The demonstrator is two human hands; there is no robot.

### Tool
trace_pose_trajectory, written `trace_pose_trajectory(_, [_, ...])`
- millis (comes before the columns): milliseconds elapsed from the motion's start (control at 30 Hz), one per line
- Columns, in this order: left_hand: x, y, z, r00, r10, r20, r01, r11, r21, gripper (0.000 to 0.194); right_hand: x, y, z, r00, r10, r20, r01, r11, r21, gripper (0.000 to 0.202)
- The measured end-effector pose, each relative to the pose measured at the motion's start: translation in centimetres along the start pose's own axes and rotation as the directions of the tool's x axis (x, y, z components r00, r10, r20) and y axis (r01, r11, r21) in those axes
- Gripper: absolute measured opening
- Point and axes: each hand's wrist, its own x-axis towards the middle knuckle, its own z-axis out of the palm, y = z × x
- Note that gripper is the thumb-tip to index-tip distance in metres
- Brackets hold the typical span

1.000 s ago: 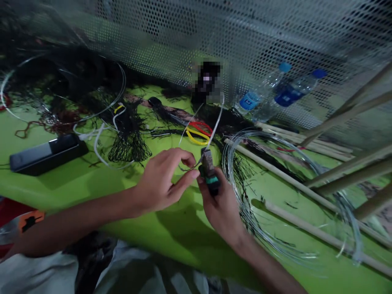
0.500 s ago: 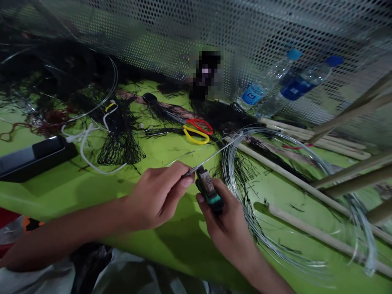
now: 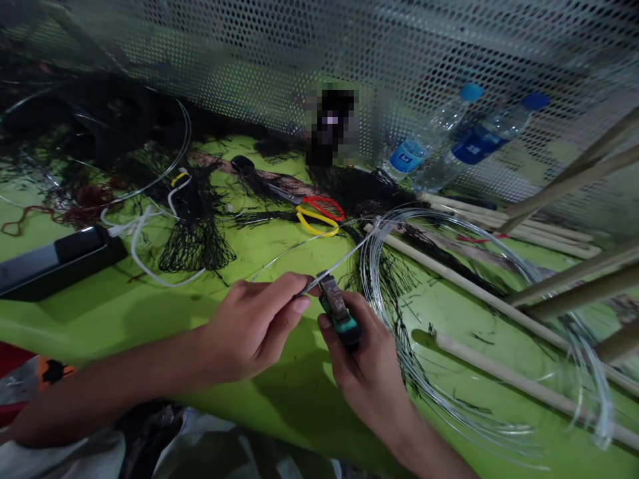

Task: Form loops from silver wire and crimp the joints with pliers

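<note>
My left hand [image 3: 244, 336] pinches a thin silvery wire [image 3: 343, 260] between thumb and forefinger. The wire slants up and right from the fingertips, towards the large coil of clear or silvery strands [image 3: 368, 266]. My right hand [image 3: 372, 362] is wrapped round a pair of pliers [image 3: 335, 307] with worn metal jaws and a green-and-black grip. The pliers' head points up and meets the wire just right of my left fingertips. Whether the jaws are closed on the wire cannot be made out.
Red-and-yellow-handled scissors [image 3: 319, 216] lie beyond my hands. Black netting [image 3: 194, 246] and a dark box [image 3: 60, 259] are left, wooden sticks [image 3: 509, 376] right. Two water bottles [image 3: 409, 156] stand by a perforated metal panel [image 3: 239, 73] behind the green table [image 3: 164, 319].
Both hands keep their grips and have barely moved. The pliers' head now sits slightly left, against the wire near my left fingertips. The whole view has shifted a little.
</note>
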Motion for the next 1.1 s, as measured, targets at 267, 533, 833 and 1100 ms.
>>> trace_pose_trajectory(267, [0.04,0.09,-0.28,0.999,-0.026,0.021,0.027,0.999,-0.026,0.015,-0.08,0.11,0.07,1.000,0.014,0.017,-0.014,1.000,-0.006,0.014])
trace_pose_trajectory(533, [-0.12,-0.06,-0.13,0.999,-0.020,0.035,0.021,0.999,-0.033,0.011,-0.12,0.31,0.11,1.000,0.009,0.030,-0.009,1.000,-0.008,0.015])
trace_pose_trajectory(833, [0.09,-0.08,-0.26,1.000,0.008,0.017,-0.008,1.000,0.009,0.012,-0.09,0.34,0.04,1.000,0.009,0.027,-0.008,0.999,-0.043,0.020])
trace_pose_trajectory(1100, [0.05,-0.21,-0.30,1.000,0.001,0.022,-0.001,1.000,-0.003,0.015,-0.08,0.13,0.13,1.000,0.017,0.019,-0.016,0.999,-0.048,0.015])
